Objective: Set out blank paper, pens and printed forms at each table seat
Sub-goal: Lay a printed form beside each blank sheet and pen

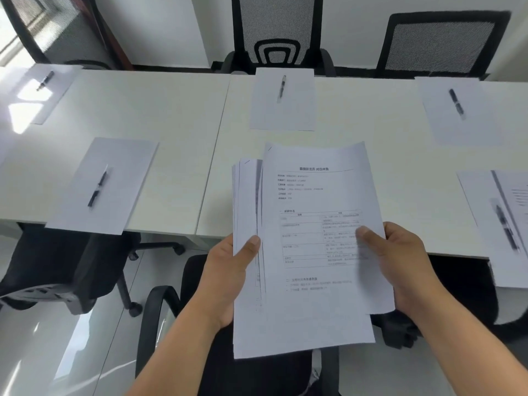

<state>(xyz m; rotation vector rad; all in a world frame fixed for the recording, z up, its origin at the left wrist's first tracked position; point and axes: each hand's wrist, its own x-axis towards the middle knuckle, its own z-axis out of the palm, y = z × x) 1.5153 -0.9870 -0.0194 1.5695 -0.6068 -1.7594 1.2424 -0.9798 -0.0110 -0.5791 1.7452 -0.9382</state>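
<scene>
**Desk:** What does the frame show?

**Photographer:** A person stands at the near edge of a white table [171, 115], holding a stack of printed forms [248, 281] above a black chair [257, 372]. The left hand [225, 281] grips the stack's left edge, thumb on top and fingers hidden beneath. The right hand [400, 270] pinches the top form [323, 224] at its right edge, thumb pressed on the print, drawing it rightward off the pile.

**Desk:** And the seats?

**Photographer:** Four seats show a blank sheet with a pen on it: far left [43, 90], far centre [283, 98], far right [457, 110] and near left [103, 184]. At the near right, a sheet with a pen [507, 230] seems to carry a printed form [514, 195] already, though that corner is blurred and cut off. The near centre seat, directly below the stack, shows no paper or pen that I can see.

**Desk:** Risks?

**Photographer:** In my judgement, two. The thumb's friction could drag a second form along, leaving one seat doubled and another short. And the near-left sheet overhangs the table edge; a brush from a sleeve or chair could tip it and its pen [97, 190] to the floor.
</scene>
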